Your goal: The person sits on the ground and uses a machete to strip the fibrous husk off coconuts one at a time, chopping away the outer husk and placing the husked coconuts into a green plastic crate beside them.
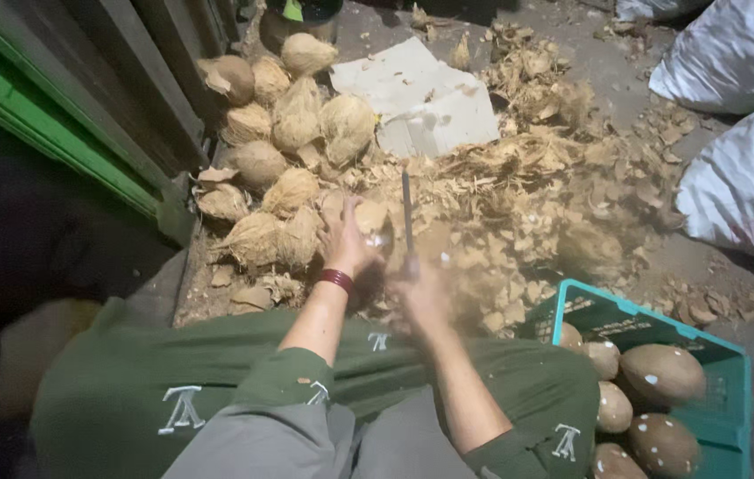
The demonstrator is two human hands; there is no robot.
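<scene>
My left hand (347,241), with a dark red band at the wrist, grips a husked coconut (371,219) held in front of my knees. My right hand (418,288) is closed on the handle of a long knife (407,211), its blade standing upright just right of the coconut. The right hand is blurred with motion. A pile of fibrous unpeeled coconuts (293,124) lies ahead to the left.
Husk shavings (536,195) cover the ground ahead. A teal plastic crate (731,355) at my right knee holds several smooth peeled coconuts (663,372). White sacks (745,177) lie at the right. A flat piece of cardboard (421,98) lies beyond the pile. A green-edged wall (49,124) runs along the left.
</scene>
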